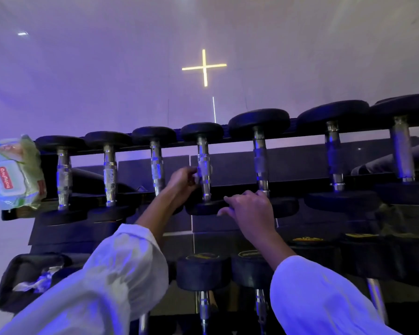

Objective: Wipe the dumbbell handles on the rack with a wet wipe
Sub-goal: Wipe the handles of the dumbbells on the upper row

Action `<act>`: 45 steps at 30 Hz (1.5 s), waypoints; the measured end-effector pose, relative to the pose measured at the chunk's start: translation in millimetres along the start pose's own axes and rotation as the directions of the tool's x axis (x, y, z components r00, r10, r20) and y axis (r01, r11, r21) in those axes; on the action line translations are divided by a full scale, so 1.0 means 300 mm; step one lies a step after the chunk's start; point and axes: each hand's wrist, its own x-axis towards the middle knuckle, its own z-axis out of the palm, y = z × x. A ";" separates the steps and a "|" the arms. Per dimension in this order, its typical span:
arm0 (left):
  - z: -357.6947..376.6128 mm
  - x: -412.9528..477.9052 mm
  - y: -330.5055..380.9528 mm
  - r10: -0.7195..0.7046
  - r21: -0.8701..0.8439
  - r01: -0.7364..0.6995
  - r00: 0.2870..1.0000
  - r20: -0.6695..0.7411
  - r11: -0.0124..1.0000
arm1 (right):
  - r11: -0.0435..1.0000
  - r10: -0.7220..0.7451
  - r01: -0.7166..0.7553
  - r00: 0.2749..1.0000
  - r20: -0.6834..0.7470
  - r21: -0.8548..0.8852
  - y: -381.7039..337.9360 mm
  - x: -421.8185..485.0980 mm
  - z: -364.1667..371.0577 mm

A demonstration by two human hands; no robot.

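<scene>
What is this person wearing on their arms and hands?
Both arms are in loose white long sleeves, the left sleeve and the right sleeve, tinted blue-violet by the room's light and ending short of the wrists. The left hand and the right hand are bare: no gloves, and no watch, bracelet or ring shows.

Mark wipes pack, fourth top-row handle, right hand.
wipes pack (15, 172): head view, front label.
fourth top-row handle (203, 160): head view, knurled chrome middle.
right hand (249, 211): head view, back of hand.

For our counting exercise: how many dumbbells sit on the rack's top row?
7 in a row, from the wet wipes pack rightward; left hand grips the fourth dumbbell; more may hide offscreen.
</scene>
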 end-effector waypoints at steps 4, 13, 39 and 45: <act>0.019 0.063 0.097 0.035 -0.059 -0.034 0.999 0.021 0.998 | 1.000 -0.001 0.001 1.000 -0.014 0.011 0.002 -0.004 0.003; -0.032 -0.016 -0.020 0.017 0.215 -0.046 0.991 0.131 0.976 | 1.000 -0.012 0.012 1.000 -0.017 0.006 0.005 -0.002 -0.002; -0.055 -0.117 0.058 0.007 0.385 -0.610 0.529 0.849 -0.692 | 0.990 0.075 -0.075 0.997 0.006 0.118 -0.009 -0.005 -0.048; 0.063 -0.104 0.019 -0.100 0.309 -0.518 0.619 0.779 -0.798 | 0.995 0.056 -0.059 0.998 0.037 0.084 -0.013 -0.005 -0.064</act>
